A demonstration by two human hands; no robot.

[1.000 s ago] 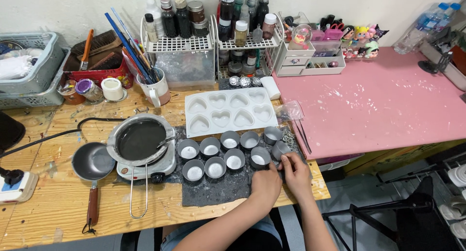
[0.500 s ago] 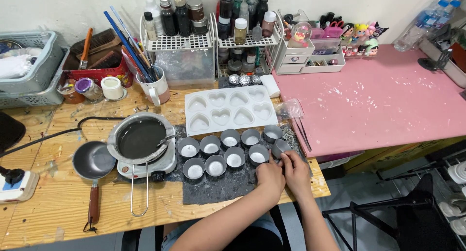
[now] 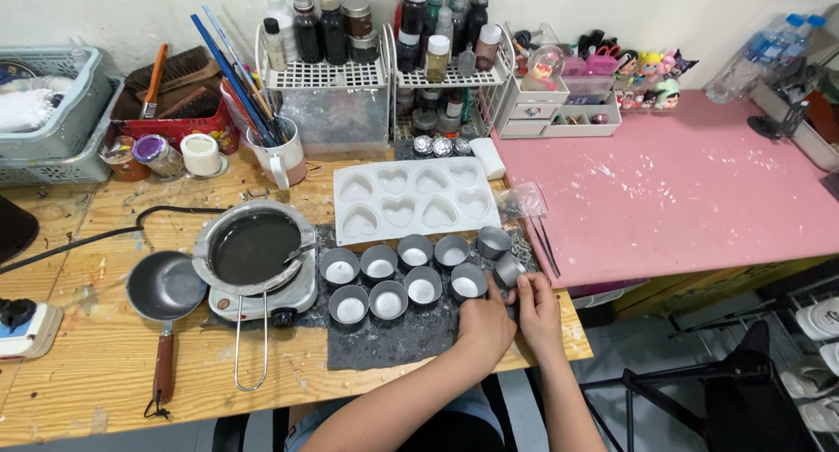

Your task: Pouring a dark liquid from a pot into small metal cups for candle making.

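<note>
We hold a small tilted metal cup (image 3: 509, 269) in our right hand (image 3: 537, 308); our left hand (image 3: 486, 323), fingers curled, rests beside the filled cups (image 3: 404, 277).

Just above our hands we see a white heart-shaped mould tray (image 3: 416, 199). Well to their left, a dark pot of liquid (image 3: 253, 246) sits on a small white hotplate (image 3: 262, 300), with a grey saucepan (image 3: 166, 288) just beside it. Far up and left stand a mug of brushes (image 3: 278, 159) and grey baskets (image 3: 52, 111). Above, wire racks carry bottles (image 3: 325, 73). To the right spreads a pink tabletop (image 3: 690, 190).
</note>
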